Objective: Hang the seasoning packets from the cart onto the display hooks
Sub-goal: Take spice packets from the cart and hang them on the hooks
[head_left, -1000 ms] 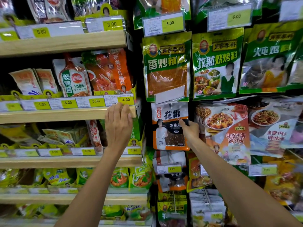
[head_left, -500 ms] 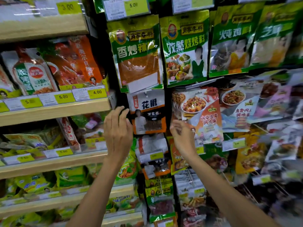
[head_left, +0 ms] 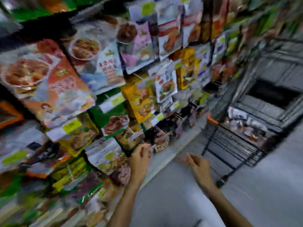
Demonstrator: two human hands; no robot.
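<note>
The whole picture is smeared by fast head motion. Hanging seasoning packets fill the display wall on the left, with yellow price tags on the hooks. The black wire cart stands at the right on the grey floor, with a few packets lying in its basket. My left hand hangs low in front of the bottom rows, fingers loosely curled, holding nothing. My right hand is beside it over the floor, fingers relaxed and empty, short of the cart.
A grey crate or shelf unit with a dark opening stands behind the cart. The pale base ledge of the display runs along the floor. Grey floor spreads out at the lower right.
The view has swung sharply right and down, from the shelves to the cart. Both hands have dropped away from the hanging packets to waist height and hold nothing.
</note>
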